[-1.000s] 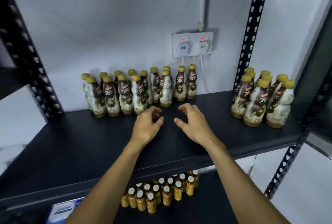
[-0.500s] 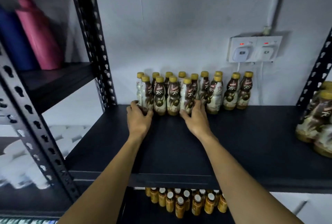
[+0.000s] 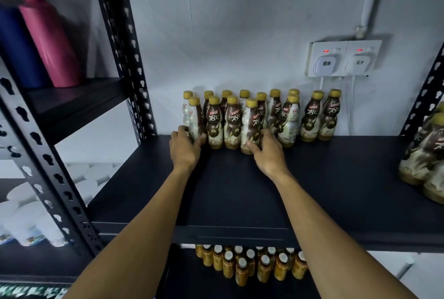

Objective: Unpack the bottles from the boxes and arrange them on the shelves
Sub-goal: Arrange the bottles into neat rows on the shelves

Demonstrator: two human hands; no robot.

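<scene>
Several brown-and-white coffee bottles (image 3: 233, 123) with gold caps stand in two rows at the back of the black shelf (image 3: 240, 193), against the white wall. My left hand (image 3: 186, 146) grips the base of the leftmost front bottle (image 3: 195, 121). My right hand (image 3: 266, 152) grips the base of a front bottle (image 3: 251, 125) near the row's middle. Both arms reach in from below. Another cluster of the same bottles (image 3: 425, 152) stands at the shelf's right edge, partly cut off.
Small amber bottles (image 3: 249, 265) with white caps fill the shelf below. A pink flask (image 3: 50, 37) and a blue one (image 3: 16, 51) stand on the neighbouring left rack. Perforated black uprights (image 3: 127, 58) frame the shelf. Two plugged wall sockets (image 3: 341, 61) sit above the bottles.
My view swung left, and both hands moved from the shelf's middle to the back row. They now grip two front bottles at their bases.
</scene>
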